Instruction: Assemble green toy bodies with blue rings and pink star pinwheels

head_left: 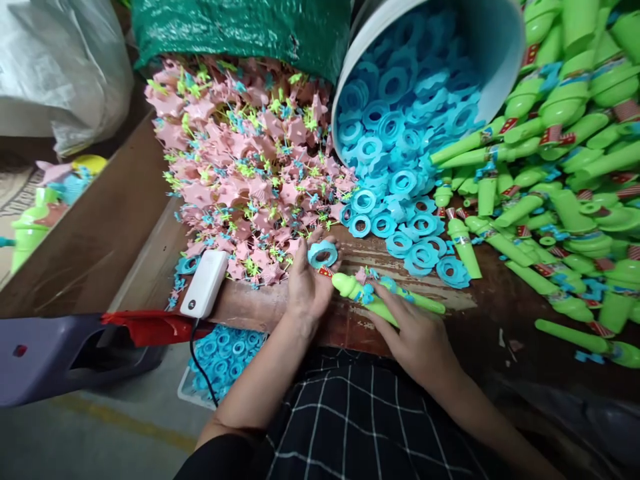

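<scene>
My left hand is turned palm up near the table's front edge, with a light-blue scalloped ring held at its fingers. My right hand grips a bright-green plastic toy stick between thumb and fingers. The stick's red-striped tip points at the left hand, just below the ring. Behind the right hand's fingers lies another green stick, partly hidden. A small pink star piece shows beside the held stick.
Pink star pieces spill from a green sack. A tipped white bucket pours out blue rings. Green toys are heaped right. A white power bank with a black cable sits left, above a purple stool.
</scene>
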Tool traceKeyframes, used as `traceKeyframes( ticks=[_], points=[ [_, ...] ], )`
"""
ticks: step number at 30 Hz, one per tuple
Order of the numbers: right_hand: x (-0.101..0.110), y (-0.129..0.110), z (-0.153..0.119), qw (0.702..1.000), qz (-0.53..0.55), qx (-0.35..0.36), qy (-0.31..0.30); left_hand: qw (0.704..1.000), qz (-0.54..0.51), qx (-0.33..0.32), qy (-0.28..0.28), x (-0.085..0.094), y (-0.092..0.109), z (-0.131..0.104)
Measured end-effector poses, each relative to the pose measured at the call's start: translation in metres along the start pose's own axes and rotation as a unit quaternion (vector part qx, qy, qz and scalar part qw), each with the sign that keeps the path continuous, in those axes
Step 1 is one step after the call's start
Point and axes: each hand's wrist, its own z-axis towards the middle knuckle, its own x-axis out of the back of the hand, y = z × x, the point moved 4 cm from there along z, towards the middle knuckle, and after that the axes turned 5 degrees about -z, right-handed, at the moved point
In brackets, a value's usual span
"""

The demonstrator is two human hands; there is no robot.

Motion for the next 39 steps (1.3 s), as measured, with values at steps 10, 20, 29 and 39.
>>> traceKeyframes(
  ticks=[10,20,29,39],
  points=[
    [-0.013,0.005,0.004,0.972,0.138,-0.185,-0.048,0.979,0.181,-0.023,-0.097,-0.004,-0.027,-0.026],
    [-0.049,-0.009,-0.017,0.568,0.678,-0.351,-0.307,0.832,0.514,-0.156,-0.142,0.022,0.014,-0.011],
    [-0.057,0.029,-0.003,0.838,0.393,-0.306,-0.224,0.426,0.85,-0.284,-0.126,0.049,0.06,0.018],
    [-0.041,0.028,-0.013,0.822,0.381,-0.312,-0.286,0.645,0.713,-0.241,-0.133,0.046,0.022,-0.007]
  ],
)
